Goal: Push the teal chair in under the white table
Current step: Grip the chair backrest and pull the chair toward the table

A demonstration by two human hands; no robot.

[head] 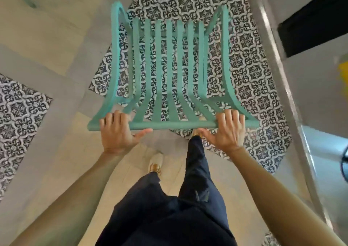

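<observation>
The teal slatted chair (pixel 169 72) stood on patterned floor tiles (pixel 250 72), directly ahead of the person. Both arms reached forward: the left hand (pixel 116 130) and the right hand (pixel 226 130) each curled fingers over its top rail, thumbs spread beneath.

My left hand (pixel 115 132) and right hand (pixel 227 130) close over the top rail of the teal chair (pixel 169 72), which fills the floor (pixel 47 38) straight ahead. A white tabletop (pixel 310 98) edge runs just beside the chair's right arm, leaving little gap. Left of the chair the floor lies open. My legs (pixel 195 179) stand close behind the rail.
</observation>
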